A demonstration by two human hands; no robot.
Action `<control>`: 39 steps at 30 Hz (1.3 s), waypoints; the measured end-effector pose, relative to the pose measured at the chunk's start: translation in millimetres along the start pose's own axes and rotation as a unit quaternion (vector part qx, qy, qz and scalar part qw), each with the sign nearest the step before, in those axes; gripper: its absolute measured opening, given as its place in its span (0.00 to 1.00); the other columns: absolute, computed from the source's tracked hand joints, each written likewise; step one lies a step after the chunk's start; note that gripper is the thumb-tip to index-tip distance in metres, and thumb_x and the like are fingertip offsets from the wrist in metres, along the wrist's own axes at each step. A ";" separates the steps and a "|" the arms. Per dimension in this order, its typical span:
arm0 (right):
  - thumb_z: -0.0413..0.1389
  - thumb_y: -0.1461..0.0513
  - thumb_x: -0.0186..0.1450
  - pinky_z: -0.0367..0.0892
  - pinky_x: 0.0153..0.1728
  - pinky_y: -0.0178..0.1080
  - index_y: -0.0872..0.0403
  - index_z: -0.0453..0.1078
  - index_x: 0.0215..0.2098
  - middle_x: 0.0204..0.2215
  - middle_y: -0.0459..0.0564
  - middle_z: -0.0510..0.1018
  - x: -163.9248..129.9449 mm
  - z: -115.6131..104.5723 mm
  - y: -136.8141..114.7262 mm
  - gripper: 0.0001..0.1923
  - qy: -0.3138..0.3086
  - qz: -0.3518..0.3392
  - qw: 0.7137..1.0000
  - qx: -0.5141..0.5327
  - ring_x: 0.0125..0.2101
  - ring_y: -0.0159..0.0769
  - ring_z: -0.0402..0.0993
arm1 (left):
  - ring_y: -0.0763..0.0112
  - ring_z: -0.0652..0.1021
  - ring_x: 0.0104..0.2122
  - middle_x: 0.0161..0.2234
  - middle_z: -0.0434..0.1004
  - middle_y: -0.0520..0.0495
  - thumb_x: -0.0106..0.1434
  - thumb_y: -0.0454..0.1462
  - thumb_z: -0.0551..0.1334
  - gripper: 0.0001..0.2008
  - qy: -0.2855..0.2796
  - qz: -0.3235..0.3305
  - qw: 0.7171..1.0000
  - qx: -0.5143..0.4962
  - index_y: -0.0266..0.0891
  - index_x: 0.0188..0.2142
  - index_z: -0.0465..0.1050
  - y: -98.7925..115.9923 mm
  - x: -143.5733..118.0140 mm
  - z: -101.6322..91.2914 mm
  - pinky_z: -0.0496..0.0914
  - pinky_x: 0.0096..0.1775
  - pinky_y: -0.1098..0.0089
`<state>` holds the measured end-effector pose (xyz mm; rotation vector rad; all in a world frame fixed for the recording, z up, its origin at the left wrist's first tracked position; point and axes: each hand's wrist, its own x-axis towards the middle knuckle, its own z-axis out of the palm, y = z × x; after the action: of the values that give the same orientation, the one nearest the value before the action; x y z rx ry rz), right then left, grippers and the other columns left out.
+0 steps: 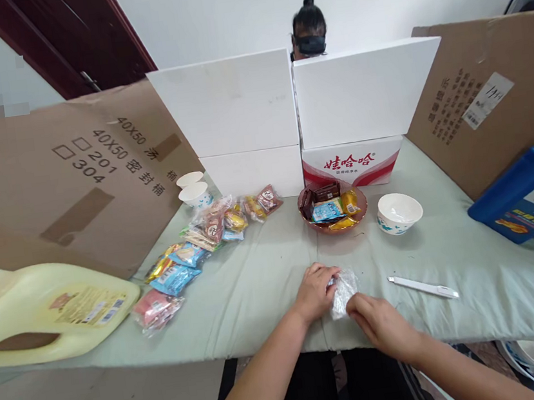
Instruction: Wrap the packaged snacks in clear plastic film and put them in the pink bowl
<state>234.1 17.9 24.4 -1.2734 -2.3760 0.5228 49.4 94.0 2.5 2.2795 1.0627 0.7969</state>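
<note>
Near the front edge of the table, my left hand [316,290] and my right hand [379,321] are closed on a crinkled clear plastic bag [344,289]. My left fingers grip its upper left side, while the right fingers pinch its lower right corner. Whether anything lies inside the bag I cannot make out. To the right of my hands is a white utility knife [424,287]. Beyond them stands a reddish glass bowl [336,226] holding wrapped snacks [327,210], with a white paper bowl [399,211] beside it.
Several packaged snacks [174,279] run along the left side. Two paper bowls [195,194] stand behind them. A yellow jug [56,310] lies far left and a blue bottle [529,194] leans far right. White boxes [246,111] and cardboard panels [74,178] wall the table; a person [309,29] is behind.
</note>
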 end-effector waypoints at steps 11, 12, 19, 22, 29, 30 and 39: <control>0.47 0.68 0.68 0.57 0.29 0.35 0.55 0.67 0.37 0.34 0.52 0.73 69.0 21.1 37.6 0.08 0.033 0.106 0.973 -0.203 0.31 0.35 0.71 | 0.64 0.72 0.42 0.40 0.72 0.44 0.62 0.27 0.49 0.24 0.076 0.008 0.997 -0.023 0.41 0.57 0.60 -8.2 -2.6 2.7 0.69 0.47 0.59; 0.47 0.68 0.67 0.57 0.29 0.35 0.55 0.67 0.37 0.35 0.52 0.73 68.1 22.3 36.8 0.08 0.033 0.104 0.972 -0.209 0.31 0.35 0.71 | 0.63 0.72 0.42 0.41 0.72 0.43 0.63 0.29 0.50 0.21 0.096 0.013 0.995 -0.018 0.40 0.55 0.63 -6.1 -3.1 1.1 0.69 0.47 0.59; 0.49 0.66 0.67 0.58 0.30 0.35 0.54 0.68 0.36 0.32 0.50 0.72 65.0 23.0 36.4 0.07 0.058 0.094 0.969 -0.219 0.29 0.34 0.69 | 0.57 0.67 0.47 0.42 0.71 0.44 0.59 0.35 0.60 0.06 0.117 0.025 0.988 0.098 0.40 0.26 0.73 6.1 -2.9 0.9 0.65 0.49 0.56; 0.48 0.64 0.68 0.61 0.35 0.37 0.55 0.70 0.38 0.34 0.52 0.73 65.9 19.7 37.7 0.08 0.091 0.093 0.967 -0.218 0.33 0.37 0.69 | 0.57 0.68 0.45 0.38 0.71 0.44 0.54 0.31 0.62 0.07 0.116 -0.042 0.983 0.138 0.39 0.21 0.69 5.5 -1.3 5.9 0.66 0.46 0.56; 0.46 0.65 0.68 0.54 0.57 0.49 0.56 0.67 0.55 0.57 0.56 0.68 51.3 20.9 31.4 0.18 0.125 -0.012 0.972 -0.196 0.60 0.44 0.57 | 0.57 0.68 0.44 0.39 0.70 0.44 0.51 0.29 0.60 0.08 0.117 -0.070 0.983 0.122 0.40 0.31 0.68 0.3 -1.9 7.3 0.66 0.46 0.55; 0.47 0.63 0.68 0.54 0.58 0.50 0.56 0.64 0.58 0.58 0.57 0.67 46.9 24.9 29.1 0.20 0.104 -0.042 0.975 -0.193 0.61 0.44 0.56 | 0.58 0.69 0.44 0.39 0.70 0.45 0.51 0.27 0.58 0.10 0.132 -0.070 0.982 0.112 0.40 0.33 0.67 -1.8 -2.4 7.1 0.67 0.46 0.56; 0.47 0.65 0.68 0.60 0.54 0.40 0.52 0.66 0.56 0.56 0.49 0.72 -0.2 27.0 9.7 0.20 0.022 -0.119 0.981 -0.151 0.56 0.37 0.64 | 0.61 0.71 0.38 0.34 0.70 0.46 0.56 0.28 0.53 0.10 0.211 -0.080 0.972 0.064 0.41 0.35 0.64 -17.3 -3.3 2.6 0.69 0.41 0.59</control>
<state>227.4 19.0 -3.5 -1.0809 -2.5932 0.0616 40.6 100.7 -11.5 2.1401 1.5044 1.2087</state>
